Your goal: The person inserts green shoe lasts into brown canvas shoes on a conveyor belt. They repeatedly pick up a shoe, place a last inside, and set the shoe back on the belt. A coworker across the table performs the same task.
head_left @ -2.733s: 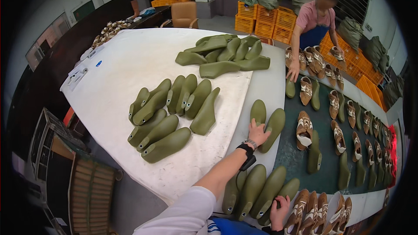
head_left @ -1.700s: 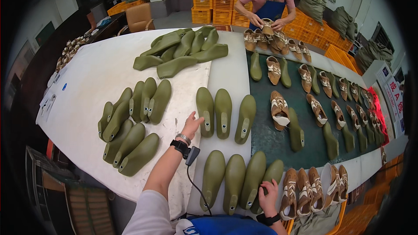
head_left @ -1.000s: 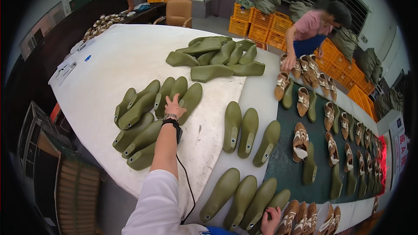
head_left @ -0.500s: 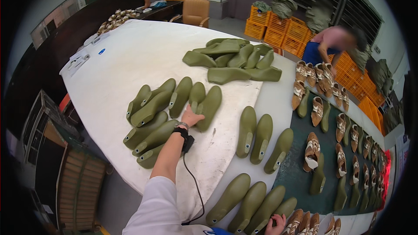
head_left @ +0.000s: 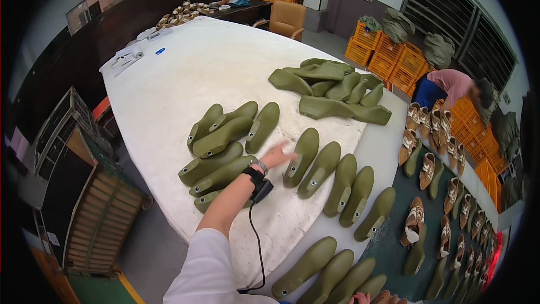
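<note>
My left hand (head_left: 277, 156) reaches over the white table, its fingers apart and slightly blurred. Its fingertips are at the heel end of a green shoe last (head_left: 305, 155); whether they touch it I cannot tell. A second green last (head_left: 319, 170) lies just right of that one. Further right rest several more lasts (head_left: 340, 184) in a row. At the lower edge only a bit of my right hand (head_left: 360, 298) shows, beside a last (head_left: 373, 285) and brown shoes (head_left: 382, 297); its fingers are mostly cut off.
A group of lasts (head_left: 218, 164) lies left of my hand, and a heap (head_left: 332, 87) lies further back. Brown-and-white shoes (head_left: 413, 222) and lasts line the dark green surface (head_left: 394, 245) at right. A person in pink (head_left: 450, 85) bends near orange crates (head_left: 388, 59).
My left hand has moved right, and two lasts from the left group now lie nearer the right-hand row. The view has shifted. My right hand now shows less at the lower edge.
</note>
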A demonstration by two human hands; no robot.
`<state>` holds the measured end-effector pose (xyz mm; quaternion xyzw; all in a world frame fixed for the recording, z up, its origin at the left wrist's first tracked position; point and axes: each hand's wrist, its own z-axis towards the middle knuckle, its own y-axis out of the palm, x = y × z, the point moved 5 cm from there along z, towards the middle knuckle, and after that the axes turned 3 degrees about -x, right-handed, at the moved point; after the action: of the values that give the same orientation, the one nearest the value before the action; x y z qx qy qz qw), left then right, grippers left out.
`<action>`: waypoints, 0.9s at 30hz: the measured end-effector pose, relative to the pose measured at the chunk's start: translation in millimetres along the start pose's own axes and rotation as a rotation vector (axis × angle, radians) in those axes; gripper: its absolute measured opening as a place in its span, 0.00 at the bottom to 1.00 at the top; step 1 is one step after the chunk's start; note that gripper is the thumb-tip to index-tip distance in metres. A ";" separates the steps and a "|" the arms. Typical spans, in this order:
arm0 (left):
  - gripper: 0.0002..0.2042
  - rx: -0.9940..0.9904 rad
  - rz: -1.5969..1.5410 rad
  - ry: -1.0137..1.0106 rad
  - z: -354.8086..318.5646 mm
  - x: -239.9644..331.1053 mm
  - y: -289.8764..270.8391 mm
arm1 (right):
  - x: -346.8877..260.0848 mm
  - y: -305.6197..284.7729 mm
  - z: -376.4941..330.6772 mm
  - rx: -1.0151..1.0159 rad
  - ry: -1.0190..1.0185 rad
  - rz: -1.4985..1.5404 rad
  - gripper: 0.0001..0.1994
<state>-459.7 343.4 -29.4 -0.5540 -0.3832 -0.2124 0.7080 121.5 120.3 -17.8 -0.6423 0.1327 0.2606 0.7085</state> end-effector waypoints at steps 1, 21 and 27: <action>0.33 0.288 0.176 0.042 7.0 -5.1 -25.2 | 1.7 0.8 -0.3 0.000 0.014 0.002 0.06; 0.30 -0.179 0.063 -0.187 -54.1 2.8 -1.8 | -5.0 6.0 9.9 -0.035 -0.037 -0.032 0.05; 0.27 0.111 0.306 -0.034 -162.2 -18.0 -110.2 | -7.2 2.3 10.2 0.038 -0.107 -0.019 0.04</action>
<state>-500.9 154.9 10.1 -0.5695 -0.3171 -0.0713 0.7550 112.8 129.0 -14.6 -0.6150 0.0934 0.2854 0.7291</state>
